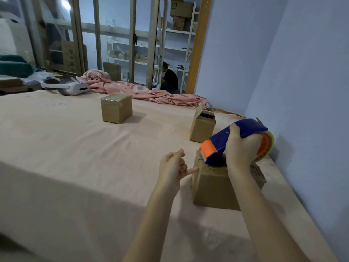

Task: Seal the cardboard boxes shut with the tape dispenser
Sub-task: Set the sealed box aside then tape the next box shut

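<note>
Right hand (238, 148) grips the tape dispenser (234, 142); left hand (172, 167), loosely curled, fingertip touching the box (217, 186) at nine o'clock, may let it slide.

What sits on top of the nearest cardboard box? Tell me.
The blue tape dispenser, gripped by the right hand, sits at the nearest box top. Hand and dispenser cover the top itself.

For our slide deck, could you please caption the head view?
Right hand sets tape dispenser on nearest box; left hand fingertip steadies it.
</note>
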The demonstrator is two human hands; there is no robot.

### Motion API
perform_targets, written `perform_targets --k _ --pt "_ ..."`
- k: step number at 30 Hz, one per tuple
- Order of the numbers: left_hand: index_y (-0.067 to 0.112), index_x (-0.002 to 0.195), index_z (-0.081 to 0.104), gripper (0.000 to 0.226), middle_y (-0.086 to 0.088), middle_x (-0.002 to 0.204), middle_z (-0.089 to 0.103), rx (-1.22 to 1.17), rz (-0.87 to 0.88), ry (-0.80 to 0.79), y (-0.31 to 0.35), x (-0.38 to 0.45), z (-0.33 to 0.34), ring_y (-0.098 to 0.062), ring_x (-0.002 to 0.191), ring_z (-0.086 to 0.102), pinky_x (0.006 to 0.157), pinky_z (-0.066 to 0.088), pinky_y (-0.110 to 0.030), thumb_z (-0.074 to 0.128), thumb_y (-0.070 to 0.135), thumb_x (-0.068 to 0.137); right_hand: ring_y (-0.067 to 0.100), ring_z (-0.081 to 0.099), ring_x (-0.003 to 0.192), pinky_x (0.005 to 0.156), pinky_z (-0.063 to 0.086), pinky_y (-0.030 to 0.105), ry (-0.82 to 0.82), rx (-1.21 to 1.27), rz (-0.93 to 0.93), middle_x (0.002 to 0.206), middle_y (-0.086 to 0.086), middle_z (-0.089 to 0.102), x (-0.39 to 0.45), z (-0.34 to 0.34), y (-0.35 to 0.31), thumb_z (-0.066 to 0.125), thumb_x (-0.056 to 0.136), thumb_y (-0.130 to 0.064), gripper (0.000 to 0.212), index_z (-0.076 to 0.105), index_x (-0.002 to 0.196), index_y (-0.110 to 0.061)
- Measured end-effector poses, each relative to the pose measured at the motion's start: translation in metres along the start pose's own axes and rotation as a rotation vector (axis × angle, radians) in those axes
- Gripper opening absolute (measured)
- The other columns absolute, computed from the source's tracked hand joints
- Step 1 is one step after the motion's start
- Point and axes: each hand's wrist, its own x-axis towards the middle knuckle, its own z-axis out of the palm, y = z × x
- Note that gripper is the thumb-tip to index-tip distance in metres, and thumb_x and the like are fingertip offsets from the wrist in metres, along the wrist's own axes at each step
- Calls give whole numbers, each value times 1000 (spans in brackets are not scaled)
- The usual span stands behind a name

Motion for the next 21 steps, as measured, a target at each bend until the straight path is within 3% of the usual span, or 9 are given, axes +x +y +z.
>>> perform_targets --k 8,14,18,21 --pt "5 83 56 21 0 55 35 227 -17 19 -10 10 -5 -9 40 37 44 52 -28 49 18 97 9 51 80 61 42 19 -8 -160 -148 98 -8 49 -10 -2 -1 64 86 -29 45 43 122 -13" --pt "12 80 57 32 -3 70 48 587 42 52 -29 11 -5 -16 58 43 40 43 -21 43 34 98 14 52 75 50 29 16 -72 -397 -294 92 5 59 -11 7 -12 57 89 -29 37 46 113 -3" --pt "11 90 56 34 -7 87 62 765 159 128 -44 7 3 -26 80 57 71 50 -37 39 38 98 15 50 75 50 26 15 -70 -436 -285 93 6 59 -11 6 -13 57 89 -30 39 45 114 -2" --pt "19 97 52 31 -3 102 64 996 166 224 -46 5 8 -24 90 57 70 37 -30 33 44 98 12 49 74 50 30 16 -70 -416 -263 88 -1 52 -10 6 -12 57 89 -29 38 45 114 -3"
